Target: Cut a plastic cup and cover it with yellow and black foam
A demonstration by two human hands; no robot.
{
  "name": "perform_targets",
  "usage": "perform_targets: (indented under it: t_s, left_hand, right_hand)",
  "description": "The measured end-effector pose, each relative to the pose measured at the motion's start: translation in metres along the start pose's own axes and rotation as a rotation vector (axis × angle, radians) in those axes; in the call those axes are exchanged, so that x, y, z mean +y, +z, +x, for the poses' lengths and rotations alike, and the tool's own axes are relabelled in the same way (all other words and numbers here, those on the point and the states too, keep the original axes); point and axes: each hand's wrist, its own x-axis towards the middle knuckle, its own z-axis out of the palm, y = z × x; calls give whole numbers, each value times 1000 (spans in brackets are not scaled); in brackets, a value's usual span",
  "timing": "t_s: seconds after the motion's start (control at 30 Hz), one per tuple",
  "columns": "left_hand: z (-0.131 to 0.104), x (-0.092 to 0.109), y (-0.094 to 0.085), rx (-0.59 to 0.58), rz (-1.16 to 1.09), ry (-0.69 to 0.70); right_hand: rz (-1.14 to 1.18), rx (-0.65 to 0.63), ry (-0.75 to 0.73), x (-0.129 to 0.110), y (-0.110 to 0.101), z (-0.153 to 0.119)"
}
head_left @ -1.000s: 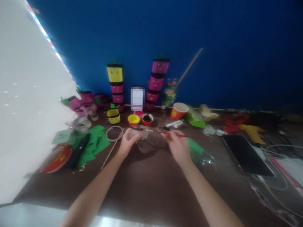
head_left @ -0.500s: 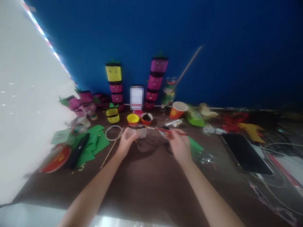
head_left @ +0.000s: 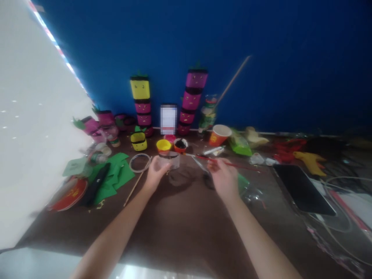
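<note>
My left hand (head_left: 156, 173) is closed around a small clear plastic container (head_left: 173, 162) with a black painted band along its upper edge. In my right hand (head_left: 224, 177) is a paintbrush (head_left: 241, 166) with a red handle. Its tip points left, close to the container's rim; whether it touches cannot be told. Just behind the container stand a cup of yellow paint (head_left: 163, 145) and a cup of black paint (head_left: 180, 145). A small yellow pot (head_left: 138, 142) with a black rim and a drawn face sits to their left.
Two stacks of painted pots (head_left: 142, 106) lean against the blue wall, with a blurred-out phone (head_left: 168, 119) between them. Green sheets (head_left: 116, 176) and a ring of tape (head_left: 139, 163) lie left. A paper cup (head_left: 220, 135), tablet (head_left: 303, 189) and yellow glue gun (head_left: 310, 161) are right.
My right hand has drawn slightly right and down with the paintbrush, its tip moving off the container's side. The container has tilted a little in my left hand, showing its black band.
</note>
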Motion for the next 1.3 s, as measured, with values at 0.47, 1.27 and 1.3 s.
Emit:
perform_targets:
  t_s: [0.47,1.27,1.3]
  left_hand:
    - [-3,3,0,38,114,41]
    - [-1,3,0,2,33,10]
    - [-2,3,0,5,47,13]
  right_hand:
    - [-105,78,-64,6,17,-14]
    - [-25,98,-23,4,11,-6]
    - [-33,89,-28,4,12,-8]
